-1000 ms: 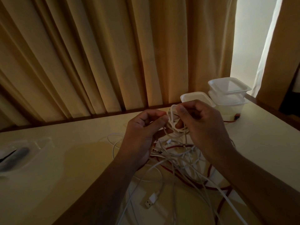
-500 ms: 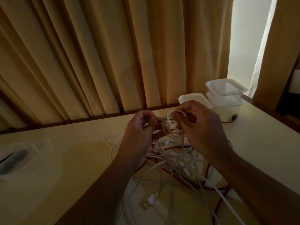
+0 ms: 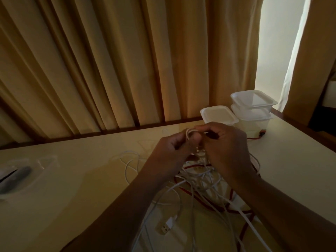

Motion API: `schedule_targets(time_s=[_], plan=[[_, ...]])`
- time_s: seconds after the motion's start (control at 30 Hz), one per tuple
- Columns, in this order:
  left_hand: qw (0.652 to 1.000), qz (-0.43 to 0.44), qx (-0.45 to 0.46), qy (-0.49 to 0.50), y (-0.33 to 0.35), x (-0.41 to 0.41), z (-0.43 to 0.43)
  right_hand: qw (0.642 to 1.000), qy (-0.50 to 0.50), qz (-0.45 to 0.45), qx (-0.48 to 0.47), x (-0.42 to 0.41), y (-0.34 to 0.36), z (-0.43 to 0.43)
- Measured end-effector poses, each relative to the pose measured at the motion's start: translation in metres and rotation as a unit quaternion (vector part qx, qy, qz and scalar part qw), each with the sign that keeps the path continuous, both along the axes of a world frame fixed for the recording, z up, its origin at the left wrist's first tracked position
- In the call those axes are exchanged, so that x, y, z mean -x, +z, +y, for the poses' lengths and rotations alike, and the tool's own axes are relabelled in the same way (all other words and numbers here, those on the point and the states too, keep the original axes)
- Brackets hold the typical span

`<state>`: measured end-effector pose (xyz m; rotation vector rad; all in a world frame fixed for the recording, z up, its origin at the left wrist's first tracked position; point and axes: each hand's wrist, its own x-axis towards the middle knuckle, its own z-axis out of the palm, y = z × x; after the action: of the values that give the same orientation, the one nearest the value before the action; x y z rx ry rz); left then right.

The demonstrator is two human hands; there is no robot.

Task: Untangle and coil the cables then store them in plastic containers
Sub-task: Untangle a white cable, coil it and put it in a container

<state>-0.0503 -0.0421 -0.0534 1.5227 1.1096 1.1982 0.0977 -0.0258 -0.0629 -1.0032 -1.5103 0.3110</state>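
Note:
A tangle of white cables (image 3: 198, 180) mixed with a red cable (image 3: 203, 202) lies on the cream table (image 3: 87, 188). My left hand (image 3: 171, 151) and my right hand (image 3: 225, 146) meet above the pile. Both pinch a small loop of white cable (image 3: 190, 132) between their fingertips. Strands hang from the loop down into the pile. A white plug (image 3: 166, 227) lies near the front. Behind my hands a lidded plastic container (image 3: 218, 114) stands by two stacked clear containers (image 3: 254, 108).
An open clear container (image 3: 20, 176) holding dark items sits at the left table edge. Tan curtains (image 3: 118, 60) hang behind the table, with a bright window gap at the right. A red cable end (image 3: 260, 136) lies by the stacked containers.
The small white loop has tightened between my fingertips and my hands have drawn closer together. The view has tilted slightly.

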Motion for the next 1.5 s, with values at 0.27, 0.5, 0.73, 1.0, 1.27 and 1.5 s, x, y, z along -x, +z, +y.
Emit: schedule_targets(time_s=[0.27, 0.5, 0.73, 1.0, 1.27, 1.5], plan=[[0.996, -0.083, -0.008, -0.001, 0.001, 0.009, 0.002, 0.956, 0.200, 0.114, 0.179, -0.017, 0.017, 0.003], [0.990, -0.118, -0.009, 0.074, 0.003, 0.014, 0.006, 0.962, 0.181, -0.012, 0.206, -0.015, 0.014, 0.002], [0.977, -0.193, 0.035, 0.078, 0.005, 0.014, 0.004, 0.903, 0.300, 0.083, 0.295, -0.020, 0.014, 0.008], [0.952, -0.277, 0.128, 0.023, 0.013, 0.010, 0.003, 0.893, 0.326, 0.143, 0.276, -0.020, 0.009, 0.009], [0.966, -0.223, 0.092, 0.094, 0.006, 0.017, 0.006, 0.937, 0.215, 0.036, 0.272, -0.015, 0.006, 0.009], [0.981, -0.140, 0.013, 0.131, 0.002, 0.025, 0.012, 0.973, 0.073, -0.103, 0.191, -0.028, 0.017, 0.009]])
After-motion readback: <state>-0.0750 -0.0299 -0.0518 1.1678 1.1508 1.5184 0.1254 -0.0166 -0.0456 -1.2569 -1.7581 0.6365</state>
